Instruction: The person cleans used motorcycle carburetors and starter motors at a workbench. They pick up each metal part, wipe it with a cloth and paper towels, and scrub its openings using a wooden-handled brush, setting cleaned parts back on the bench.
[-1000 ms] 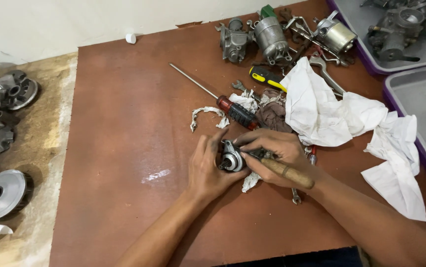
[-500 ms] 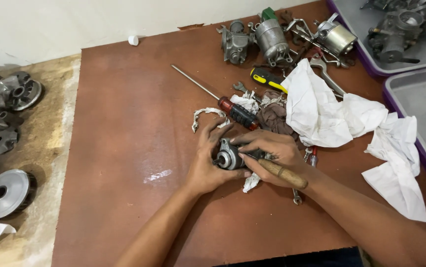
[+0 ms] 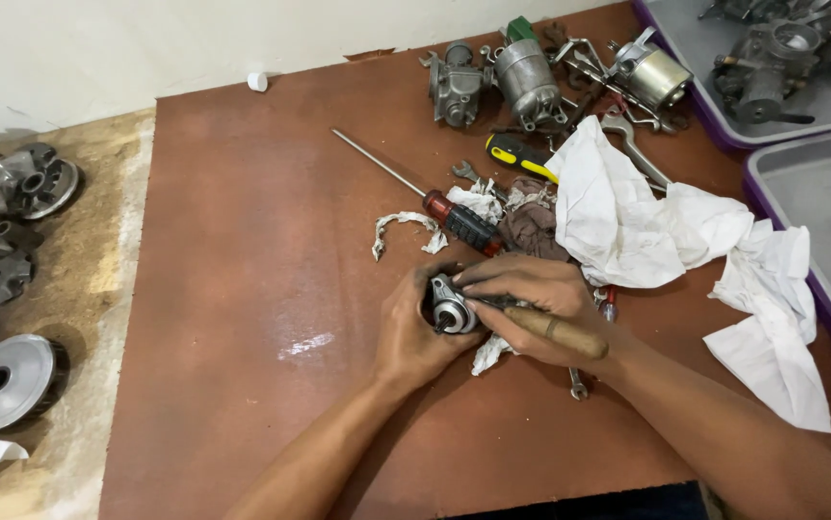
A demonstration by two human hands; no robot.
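Note:
My left hand (image 3: 413,332) cups a small round grey metal engine part (image 3: 451,310) just above the brown table. My right hand (image 3: 531,306) grips a tool with a wooden handle (image 3: 558,334), its tip laid against the metal part. A scrap of white paper (image 3: 486,354) lies under both hands. Just beyond my fingers lies a long screwdriver with a red and black handle (image 3: 454,218).
Crumpled white cloth (image 3: 666,231) lies to the right, with a yellow-handled tool (image 3: 521,156), a dark rag and small wrenches beside it. Carburetor-like metal parts (image 3: 521,72) stand at the far edge. Purple-rimmed grey trays (image 3: 820,193) sit at the right; clutch parts (image 3: 11,380) on the left.
Both hands have stayed in place on the table while turning the metal part slightly; the wooden-handled tool stays pressed to it. The view has shifted a little.

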